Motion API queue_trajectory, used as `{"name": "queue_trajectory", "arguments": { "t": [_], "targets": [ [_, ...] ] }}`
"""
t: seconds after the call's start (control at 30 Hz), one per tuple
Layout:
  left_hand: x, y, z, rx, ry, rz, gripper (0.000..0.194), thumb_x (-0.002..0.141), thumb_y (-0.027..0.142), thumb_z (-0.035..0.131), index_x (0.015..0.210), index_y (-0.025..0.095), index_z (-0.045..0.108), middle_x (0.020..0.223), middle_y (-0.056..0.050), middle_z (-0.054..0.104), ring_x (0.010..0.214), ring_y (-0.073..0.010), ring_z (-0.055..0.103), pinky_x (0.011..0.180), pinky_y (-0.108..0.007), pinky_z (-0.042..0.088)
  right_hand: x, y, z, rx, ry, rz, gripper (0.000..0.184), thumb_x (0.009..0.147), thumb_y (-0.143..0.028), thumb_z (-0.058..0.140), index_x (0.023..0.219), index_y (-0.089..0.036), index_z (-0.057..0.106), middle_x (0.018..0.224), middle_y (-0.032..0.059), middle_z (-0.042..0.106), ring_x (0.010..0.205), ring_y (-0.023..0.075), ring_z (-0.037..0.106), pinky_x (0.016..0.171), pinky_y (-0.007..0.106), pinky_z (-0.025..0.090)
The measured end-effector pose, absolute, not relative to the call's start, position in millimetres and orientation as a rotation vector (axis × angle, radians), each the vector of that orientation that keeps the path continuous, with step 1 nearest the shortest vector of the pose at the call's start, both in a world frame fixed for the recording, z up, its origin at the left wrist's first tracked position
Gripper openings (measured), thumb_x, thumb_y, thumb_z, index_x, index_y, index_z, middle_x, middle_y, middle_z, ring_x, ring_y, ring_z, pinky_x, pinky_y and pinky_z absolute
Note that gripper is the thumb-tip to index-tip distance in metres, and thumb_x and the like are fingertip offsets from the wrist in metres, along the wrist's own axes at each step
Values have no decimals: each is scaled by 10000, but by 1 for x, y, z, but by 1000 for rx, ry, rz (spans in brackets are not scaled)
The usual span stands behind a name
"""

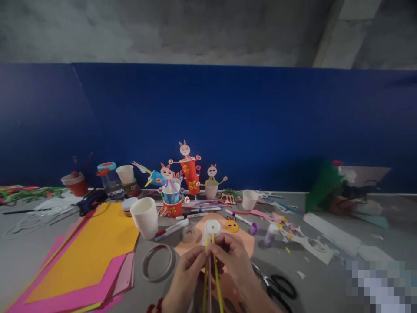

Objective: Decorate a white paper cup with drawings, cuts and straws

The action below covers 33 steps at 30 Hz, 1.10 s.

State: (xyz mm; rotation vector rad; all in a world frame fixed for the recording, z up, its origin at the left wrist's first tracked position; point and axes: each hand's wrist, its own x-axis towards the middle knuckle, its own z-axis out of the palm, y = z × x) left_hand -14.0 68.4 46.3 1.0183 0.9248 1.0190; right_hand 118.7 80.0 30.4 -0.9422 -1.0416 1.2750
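Note:
Both my hands meet low in the middle of the view. My left hand [186, 274] and my right hand [235, 266] pinch thin yellow pipe cleaners [216, 278] that run down toward me. The sticks reach up to a small white paper cup [211, 230] held on its side, its round bottom facing me. Under them lies a peach paper sheet [241, 241] with a small yellow animal face [232, 224] on it.
A stack of orange and pink paper [87, 256] lies left, with a white cup [145, 217] and tape ring [158, 262] beside it. Paper-cup bunny figures [189, 171] stand at the back. Black scissors [276, 284] lie right of my hands. Markers, a glue bottle [271, 234] and paper scraps litter the table.

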Motion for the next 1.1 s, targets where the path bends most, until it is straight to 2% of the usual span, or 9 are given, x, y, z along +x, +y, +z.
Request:
{"name": "queue_trajectory", "arguments": {
  "t": [0.13,0.23,0.4,0.57,0.77,0.93,1.0,1.1],
  "targets": [
    [-16,67,43,996,947,1059,484,649,605,778,848,164,773,713,-52,741,591,-192,670,500,-247,534,113,74,30,-937,-956,1340,398,635,-516,841,644,-173,639,517,-54,511,451,87,440,435,194,354],
    [-16,67,38,1005,974,1103,460,660,600,773,851,181,788,735,-47,749,636,-187,670,543,-236,544,109,69,31,-911,-853,1363,307,653,-438,849,672,-185,676,596,-34,561,517,107,481,500,213,394],
    [-16,68,30,1039,967,1172,397,683,553,779,843,191,802,800,-49,766,755,-196,674,665,-230,549,105,64,35,-922,-862,1256,291,637,-451,851,673,-188,730,739,22,627,695,186,577,638,272,484],
    [-15,66,35,989,960,1112,451,653,580,785,872,186,802,834,-61,774,738,-207,675,624,-242,542,100,59,36,-888,-780,1332,260,675,-439,828,786,-215,756,843,40,659,811,225,609,725,311,518],
    [-14,65,40,921,984,1120,471,590,584,822,835,183,800,823,-62,767,766,-217,680,647,-251,538,101,60,32,-879,-844,1353,238,727,-440,784,731,-207,733,760,12,602,636,151,528,575,251,457],
    [-14,66,43,933,952,1074,450,623,560,814,870,184,785,707,-29,730,629,-160,635,589,-230,518,102,64,34,-855,-870,1293,217,710,-409,791,738,-202,731,788,20,642,785,191,586,701,262,493],
    [-13,65,45,946,939,1051,435,640,551,805,864,179,774,662,-16,710,588,-143,618,551,-212,501,104,65,35,-843,-858,1331,230,700,-405,794,715,-193,706,707,0,621,679,156,571,617,233,479],
    [-11,63,49,982,923,991,414,675,534,784,855,162,758,653,-23,708,575,-148,631,517,-207,493,107,64,36,-871,-829,1411,253,698,-403,790,696,-187,657,536,-63,505,432,72,409,403,177,343]
  ]
}}
